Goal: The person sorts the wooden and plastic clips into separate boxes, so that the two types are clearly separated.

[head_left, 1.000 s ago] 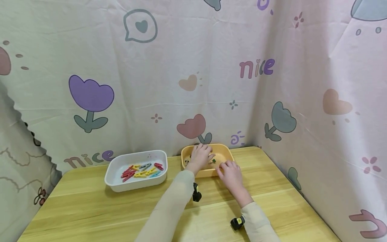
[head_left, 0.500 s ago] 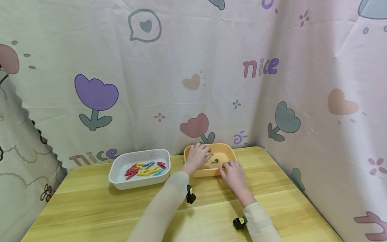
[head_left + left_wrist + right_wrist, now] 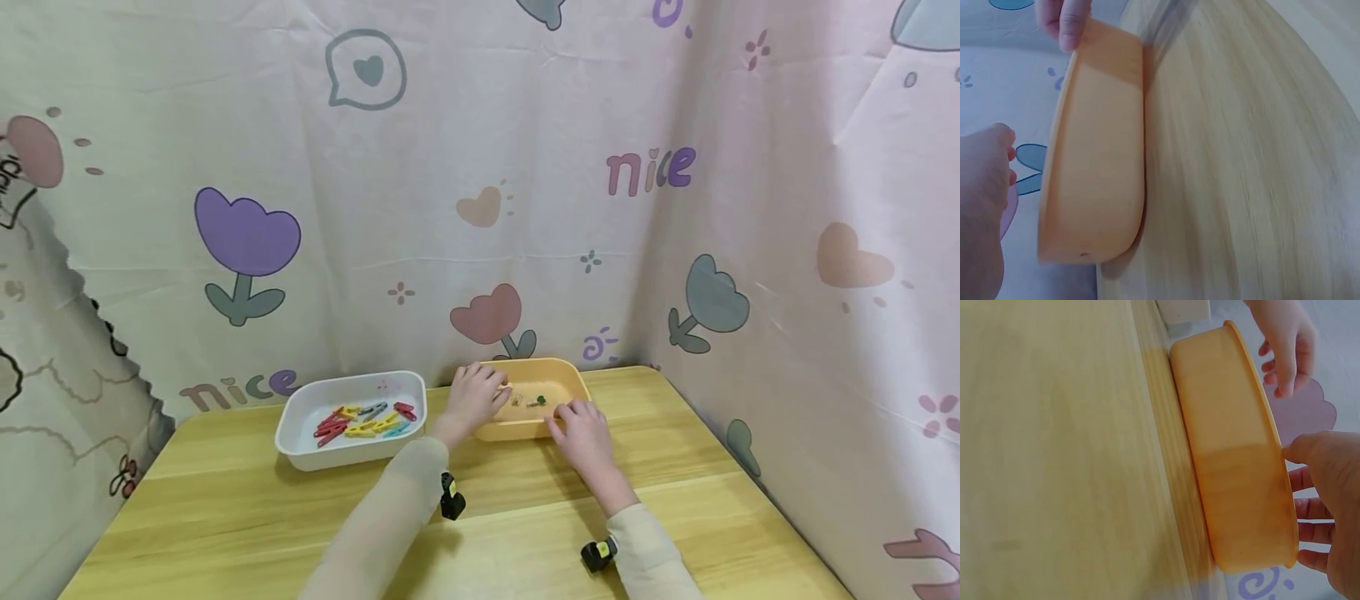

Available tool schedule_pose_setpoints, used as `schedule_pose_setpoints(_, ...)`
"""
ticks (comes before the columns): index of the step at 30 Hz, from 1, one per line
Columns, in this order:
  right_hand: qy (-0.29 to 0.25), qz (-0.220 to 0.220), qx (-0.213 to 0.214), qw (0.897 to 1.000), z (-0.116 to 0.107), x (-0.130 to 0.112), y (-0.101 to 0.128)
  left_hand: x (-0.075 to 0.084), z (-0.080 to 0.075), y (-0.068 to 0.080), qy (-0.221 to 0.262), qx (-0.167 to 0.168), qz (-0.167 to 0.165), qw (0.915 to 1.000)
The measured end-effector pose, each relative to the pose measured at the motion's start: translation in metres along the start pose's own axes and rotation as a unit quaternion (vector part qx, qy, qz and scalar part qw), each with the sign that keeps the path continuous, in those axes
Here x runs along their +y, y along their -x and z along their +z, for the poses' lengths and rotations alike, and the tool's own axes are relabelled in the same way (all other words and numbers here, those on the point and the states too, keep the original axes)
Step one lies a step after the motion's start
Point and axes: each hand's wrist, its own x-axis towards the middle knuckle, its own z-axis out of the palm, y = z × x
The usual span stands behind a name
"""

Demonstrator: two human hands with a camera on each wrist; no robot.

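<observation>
A yellow-orange plastic tub point(image 3: 517, 430) stands at the back of the table. Inside it are a small item with a dark green part point(image 3: 537, 401) and a small pale piece point(image 3: 517, 400), too small to name. My left hand point(image 3: 474, 398) is over the tub's left end, its fingers loosely bent; no object shows in them. In the right wrist view, that left hand point(image 3: 1288, 347) hangs beyond the rim, apart from it. My right hand point(image 3: 583, 433) holds the tub's front rim near the right corner, thumb outside and fingers point(image 3: 1313, 532) over the inner side.
Left of the tub stands a white plastic tub point(image 3: 341, 455) with several red, yellow, blue and grey clothespins point(image 3: 362, 429). A printed curtain point(image 3: 375, 217) hangs close behind the wooden table point(image 3: 517, 533). Each wrist bears a small black camera point(image 3: 599, 553).
My left hand has moved left and slightly toward me, uncovering more of the yellow tub's inside and the small pale piece. The right hand has stayed at the front rim. The head view has shifted slightly.
</observation>
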Motion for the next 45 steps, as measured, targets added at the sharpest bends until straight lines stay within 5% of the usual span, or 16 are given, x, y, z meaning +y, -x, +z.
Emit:
schedule_pose_setpoints(14,-0.003,-0.002,0.003,1.0,0.003,0.001,-0.003,-0.031,-0.03,0.017,-0.021,-0.01,-0.02,0.9996)
schedule_pose_setpoints(27,-0.038,0.014,-0.042,0.998,-0.002,0.005,-0.009,-0.067,-0.061,0.037,-0.025,0.011,-0.041,0.9988)
schedule_pose_setpoints(45,-0.056,0.006,-0.029,0.998,-0.022,0.006,-0.018,-0.09,-0.096,0.077,-0.029,0.001,-0.108,0.9937)
